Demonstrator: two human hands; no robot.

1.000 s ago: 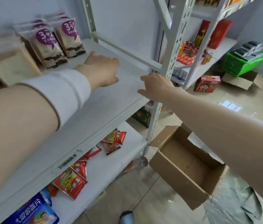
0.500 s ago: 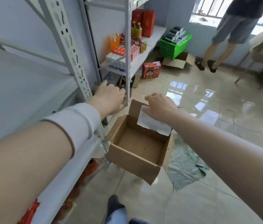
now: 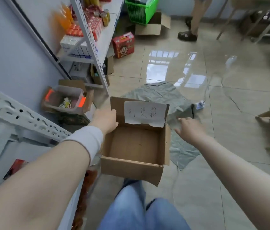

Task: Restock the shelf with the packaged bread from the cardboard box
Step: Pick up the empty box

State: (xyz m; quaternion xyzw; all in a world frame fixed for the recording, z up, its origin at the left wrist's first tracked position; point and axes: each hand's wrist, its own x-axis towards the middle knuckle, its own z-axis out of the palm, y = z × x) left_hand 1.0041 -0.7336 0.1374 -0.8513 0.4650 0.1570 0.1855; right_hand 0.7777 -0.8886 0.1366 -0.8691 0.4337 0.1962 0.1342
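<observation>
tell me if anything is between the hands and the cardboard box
Nothing visible does. The left hand is at the left edge of the cardboard box, and only a grey sheet on the floor lies between the right hand and its right wall. No bread shows inside.

Single head-worn wide-angle view, facing forward and steeply down.

The camera sits above and behind both forearms, near enough that they fill the lower corners. The left hand [image 3: 105, 119] and right hand [image 3: 189, 128] reach away from it to mid-frame. Between the two sets of fingers it looks straight into the open cardboard box [image 3: 131, 166]. Nearer than the fingers are the wearer's jeans [image 3: 131, 213], and beyond them the tiled floor [image 3: 213, 72] runs to the top edge. Left of the left fingers is a perforated shelf upright [image 3: 23, 113].
</observation>
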